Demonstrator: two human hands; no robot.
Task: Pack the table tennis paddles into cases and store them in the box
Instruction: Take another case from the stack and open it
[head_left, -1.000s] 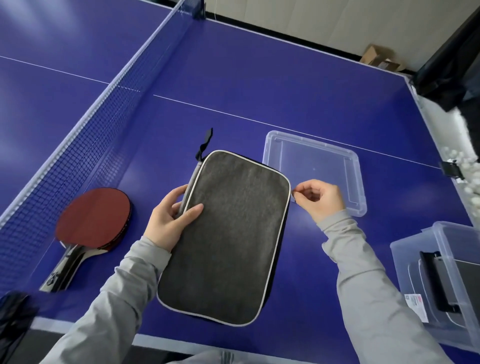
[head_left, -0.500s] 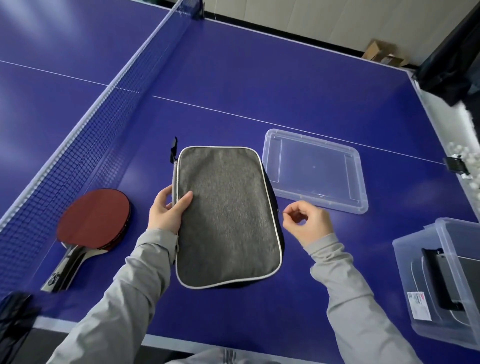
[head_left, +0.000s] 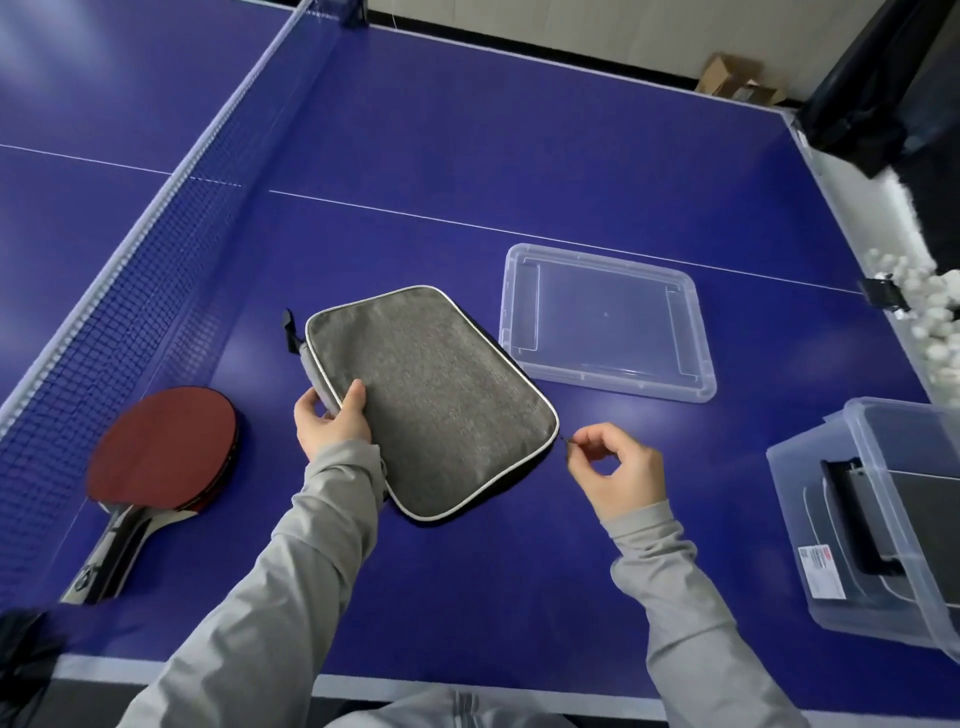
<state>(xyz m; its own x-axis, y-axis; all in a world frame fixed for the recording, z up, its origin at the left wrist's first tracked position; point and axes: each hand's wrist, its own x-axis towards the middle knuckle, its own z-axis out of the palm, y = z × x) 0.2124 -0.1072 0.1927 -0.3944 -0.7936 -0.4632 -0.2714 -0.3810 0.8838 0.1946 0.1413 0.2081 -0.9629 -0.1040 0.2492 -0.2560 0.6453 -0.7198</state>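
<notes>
A grey fabric paddle case (head_left: 431, 395) with white piping lies flat on the blue table, turned diagonally. My left hand (head_left: 332, 421) grips its left edge, thumb on top. My right hand (head_left: 615, 467) pinches the small zipper pull at the case's near right corner. A red-faced paddle (head_left: 161, 447), stacked on another, lies to the left near the net, handle pointing toward me. A clear plastic box (head_left: 883, 519) at the right table edge holds a dark case.
The box's clear lid (head_left: 608, 322) lies just behind the case on the right. The net (head_left: 130, 312) runs along the left. White balls (head_left: 930, 312) sit off the table's right side. A dark object (head_left: 21, 654) is at the lower left corner.
The case has rotated counter-clockwise and shifted away from me. My right hand moved from the case's far right corner down along its side to the near right corner.
</notes>
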